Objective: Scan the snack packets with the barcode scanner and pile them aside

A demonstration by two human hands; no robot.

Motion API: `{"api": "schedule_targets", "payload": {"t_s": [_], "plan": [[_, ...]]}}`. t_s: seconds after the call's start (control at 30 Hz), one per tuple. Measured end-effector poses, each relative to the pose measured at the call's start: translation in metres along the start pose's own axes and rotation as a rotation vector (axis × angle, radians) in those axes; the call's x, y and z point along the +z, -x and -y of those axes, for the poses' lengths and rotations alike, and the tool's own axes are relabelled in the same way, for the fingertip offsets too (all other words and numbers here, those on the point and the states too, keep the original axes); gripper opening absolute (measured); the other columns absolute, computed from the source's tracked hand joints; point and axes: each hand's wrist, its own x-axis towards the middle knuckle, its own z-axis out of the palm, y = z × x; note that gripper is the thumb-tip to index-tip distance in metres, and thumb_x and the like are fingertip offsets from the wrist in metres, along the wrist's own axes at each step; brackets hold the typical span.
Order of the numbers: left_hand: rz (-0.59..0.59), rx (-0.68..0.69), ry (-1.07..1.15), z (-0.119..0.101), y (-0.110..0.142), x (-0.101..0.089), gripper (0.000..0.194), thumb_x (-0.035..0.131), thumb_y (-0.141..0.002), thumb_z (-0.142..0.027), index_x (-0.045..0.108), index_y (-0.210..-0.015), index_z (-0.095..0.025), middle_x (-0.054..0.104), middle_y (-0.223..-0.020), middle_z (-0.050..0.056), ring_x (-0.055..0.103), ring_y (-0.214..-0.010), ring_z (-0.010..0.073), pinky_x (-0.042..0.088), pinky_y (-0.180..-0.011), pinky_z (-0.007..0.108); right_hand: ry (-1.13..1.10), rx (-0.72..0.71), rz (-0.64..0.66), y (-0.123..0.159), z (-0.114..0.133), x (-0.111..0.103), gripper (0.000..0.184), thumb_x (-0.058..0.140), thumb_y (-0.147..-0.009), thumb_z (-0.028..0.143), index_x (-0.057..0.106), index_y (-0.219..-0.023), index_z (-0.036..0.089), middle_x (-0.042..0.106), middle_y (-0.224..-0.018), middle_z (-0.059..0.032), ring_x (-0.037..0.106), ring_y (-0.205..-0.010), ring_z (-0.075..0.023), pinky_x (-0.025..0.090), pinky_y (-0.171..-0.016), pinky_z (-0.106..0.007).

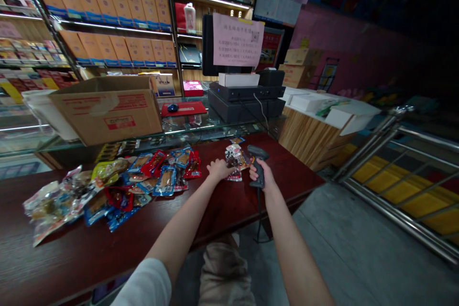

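Note:
In my right hand [263, 174] I hold a dark handheld barcode scanner [257, 155], fingers wrapped round its handle. Its cable hangs over the front edge of the table. My left hand [218, 170] rests on the dark red tabletop with its fingers spread, and its thumb reaches onto a clear and red snack packet [234, 155]. That packet lies between my hands, left of the scanner. Further left spreads a pile of blue and red snack packets [165, 179], with larger clear bags [57, 201] at its far left end.
An open cardboard box [114, 110] stands on the glass counter behind the pile. A monitor with a pink paper notice [237, 40] rises above a black cash drawer [236, 105]. A computer mouse [172, 107] sits on a red mat. Metal railing [405, 167] runs along the right.

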Motion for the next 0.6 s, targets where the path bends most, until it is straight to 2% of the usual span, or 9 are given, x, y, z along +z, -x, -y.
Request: {"api": "schedule_targets", "payload": {"t_s": [0.07,0.13,0.23,0.33,0.4,0.5,0.53,0.6], "plan": [[0.001,-0.026,0.119,0.001,-0.002,0.004,0.04,0.073,-0.071,-0.052,0.067,-0.091,-0.018,0.06,-0.127,0.018,0.046,-0.128,0.0423,0.034,-0.102,0.054,-0.001,0.002,-0.017,0.0,-0.001,0.0,0.022,0.062,-0.08,0.037,0.051,-0.091,0.021,0.043,-0.05,0.0101,0.033,-0.033,-0.0054,0.029,-0.032,-0.016],[-0.008,-0.06,0.369,0.007,-0.004,0.005,0.028,0.079,-0.066,-0.034,0.062,-0.08,-0.018,0.065,-0.115,0.014,0.049,-0.126,0.0395,0.035,-0.101,0.051,0.004,0.012,-0.022,0.0,-0.001,0.0,0.023,0.062,-0.08,0.037,0.051,-0.091,0.021,0.043,-0.051,0.01,0.033,-0.034,-0.0056,0.03,-0.032,-0.016],[-0.014,-0.097,0.696,0.024,-0.002,-0.001,0.022,0.074,-0.071,-0.017,0.056,-0.085,-0.018,0.068,-0.1,0.01,0.062,-0.108,0.0296,0.046,-0.089,0.04,0.014,0.03,-0.004,0.001,0.0,0.001,0.021,0.06,-0.081,0.036,0.051,-0.091,0.02,0.044,-0.052,0.009,0.034,-0.034,-0.0059,0.03,-0.033,-0.017],[0.041,-0.067,0.841,0.044,0.007,-0.019,0.009,0.057,-0.087,-0.019,0.055,-0.096,-0.017,0.069,-0.095,0.009,0.068,-0.084,0.0196,0.052,-0.073,0.032,0.041,0.06,0.034,0.002,0.0,0.002,0.019,0.059,-0.082,0.036,0.05,-0.089,0.021,0.044,-0.052,0.0088,0.034,-0.035,-0.006,0.029,-0.033,-0.017],[0.087,-0.009,1.087,0.059,0.016,-0.031,0.011,0.051,-0.093,-0.022,0.057,-0.1,-0.017,0.069,-0.096,0.009,0.067,-0.079,0.0155,0.052,-0.068,0.027,0.076,0.087,0.071,0.003,-0.001,0.003,0.021,0.06,-0.082,0.038,0.049,-0.087,0.021,0.043,-0.052,0.0088,0.034,-0.035,-0.0056,0.03,-0.034,-0.016],[0.184,0.039,1.603,0.082,0.029,-0.041,0.014,0.055,-0.091,-0.021,0.059,-0.104,-0.017,0.069,-0.099,0.008,0.066,-0.076,0.0123,0.051,-0.063,0.022,0.128,0.123,0.135,0.004,-0.002,0.005,0.026,0.062,-0.082,0.041,0.045,-0.08,0.022,0.043,-0.053,0.0084,0.032,-0.035,-0.0048,0.03,-0.033,-0.016],[0.232,0.027,1.722,0.088,0.032,-0.041,0.015,0.058,-0.089,-0.019,0.06,-0.104,-0.017,0.068,-0.096,0.007,0.065,-0.074,0.0115,0.05,-0.062,0.021,0.139,0.135,0.157,0.004,-0.003,0.006,0.028,0.063,-0.082,0.043,0.045,-0.078,0.022,0.043,-0.053,0.0081,0.031,-0.035,-0.0047,0.03,-0.033,-0.016],[0.333,0.002,1.824,0.097,0.036,-0.039,0.017,0.06,-0.087,-0.016,0.061,-0.104,-0.015,0.065,-0.085,0.005,0.06,-0.066,0.0091,0.048,-0.059,0.019,0.149,0.156,0.194,0.005,-0.004,0.006,0.031,0.064,-0.081,0.044,0.044,-0.075,0.021,0.044,-0.053,0.0075,0.03,-0.035,-0.0045,0.03,-0.032,-0.016]]}}
